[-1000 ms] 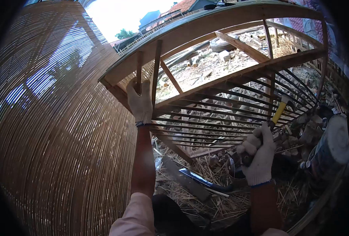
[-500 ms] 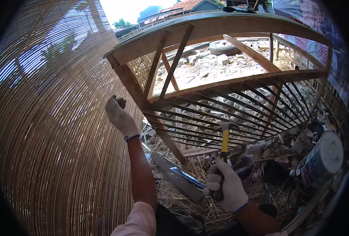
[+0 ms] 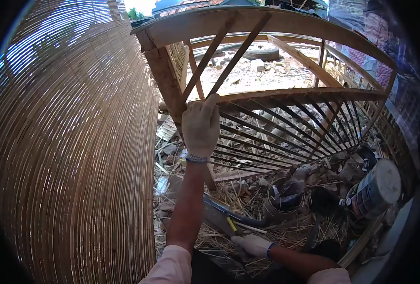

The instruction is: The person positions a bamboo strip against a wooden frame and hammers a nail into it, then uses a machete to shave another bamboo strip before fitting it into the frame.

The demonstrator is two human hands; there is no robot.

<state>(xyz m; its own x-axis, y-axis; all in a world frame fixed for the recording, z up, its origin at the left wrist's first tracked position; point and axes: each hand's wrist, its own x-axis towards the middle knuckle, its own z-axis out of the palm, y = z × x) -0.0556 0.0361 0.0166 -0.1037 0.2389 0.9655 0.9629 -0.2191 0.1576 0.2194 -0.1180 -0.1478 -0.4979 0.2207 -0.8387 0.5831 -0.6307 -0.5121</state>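
Observation:
In the head view, a wooden frame [image 3: 285, 98] with thin slanting slats leans ahead of me. My left hand [image 3: 200, 124], in a pale work glove, is on the rail near the frame's left post [image 3: 166, 78]. Its fingers curl over the top, partly hidden from view. Low down, my right hand [image 3: 253, 245], gloved too, is closed round a hammer. A yellow part of the hammer handle [image 3: 231, 224] shows just beyond the glove; I cannot make out its head. Below the frame lies a handsaw-like tool with a bluish edge [image 3: 214, 203].
A bamboo slat screen [image 3: 77, 156] rises along the left. A paint bucket [image 3: 375, 189] lies tipped at the right, near a dark open container [image 3: 283, 201]. Straw and rubble cover the ground. Behind the frame lies a tyre [image 3: 262, 52].
My left hand has moved right and come down onto the frame's rail. My right hand has dropped with the hammer, which was upright before. The view has shifted slightly.

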